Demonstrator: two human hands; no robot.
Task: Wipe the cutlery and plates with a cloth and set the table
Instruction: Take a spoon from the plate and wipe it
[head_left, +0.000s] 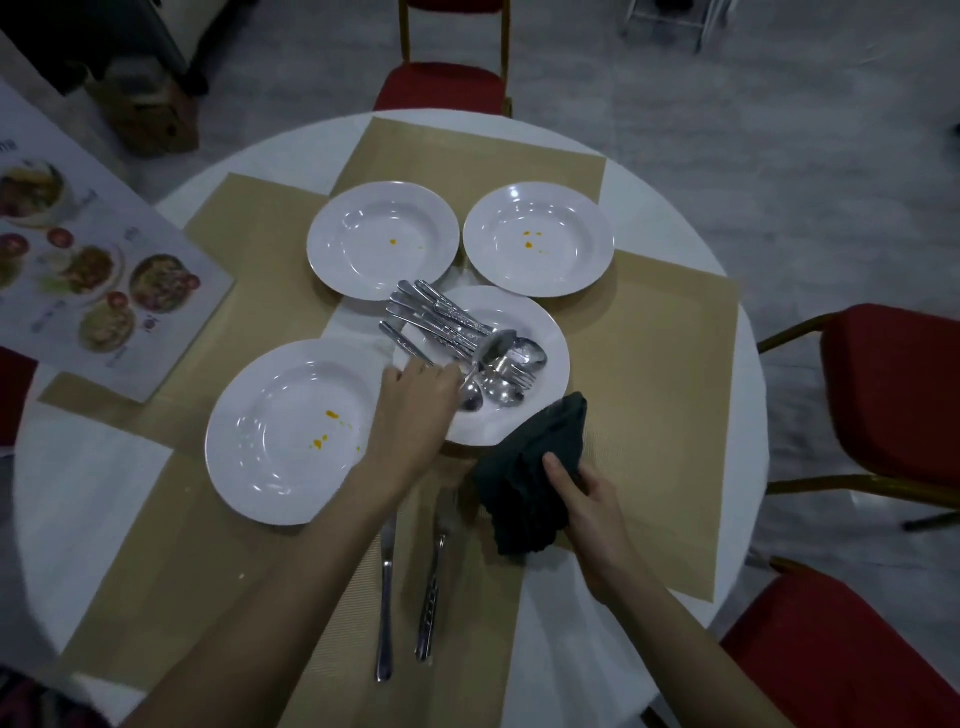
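Shiny steel spoon (491, 356) at frame centre, pinched by the left hand (421, 397), tilted, bowl up toward upper right, handle down-left. It sits above the heap of steel cutlery (457, 338) on the central white round plate (550, 364); heap handles fan toward upper left. Right hand (587, 499) grips a crumpled dark green cloth (530, 478), lower right of that plate, overlapping its rim. Three more white deep plates: lower left (280, 431), upper left (382, 239), upper right (537, 241), all with orange specks. Steel knife (385, 587) and fork (434, 571) lie lengthwise on a tan woven placemat (467, 649), bottom centre. Round white table (104, 493); red chairs (893, 395) around.
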